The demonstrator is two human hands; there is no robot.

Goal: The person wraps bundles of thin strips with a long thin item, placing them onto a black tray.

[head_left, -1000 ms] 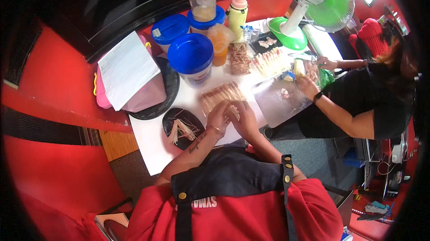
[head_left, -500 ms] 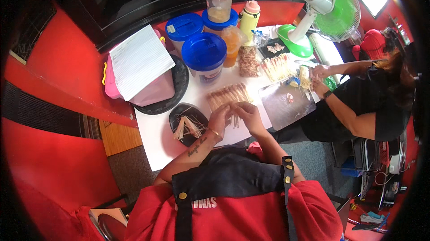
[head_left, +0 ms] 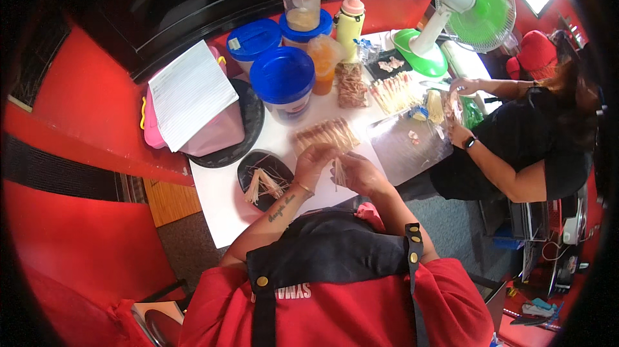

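Observation:
At the middle of the white table, my left hand [head_left: 313, 166] is closed, fingertips pinched at the top of a small bundle of pale thin strands [head_left: 340, 176], like enoki mushrooms. My right hand [head_left: 363, 177] is cupped around the hanging bundle. Just beyond both hands lie rows of wrapped rolls [head_left: 325, 131], pinkish-brown and packed side by side. To the left, a black plate [head_left: 248, 163] holds loose pale strands [head_left: 261, 187].
A co-worker [head_left: 506, 137] works on the right beside a metal sheet [head_left: 396, 157]. Blue-lidded tubs [head_left: 280, 74], a yellow bottle [head_left: 350, 34], bagged meat [head_left: 351, 86], a green fan [head_left: 419, 55], more rolls [head_left: 393, 92] and a pink box with paper [head_left: 190, 99] crowd the table.
My right hand has shifted a little down and right, with the bundle hanging between my hands. The co-worker's hands have moved to pinkish meat at the sheet's far right.

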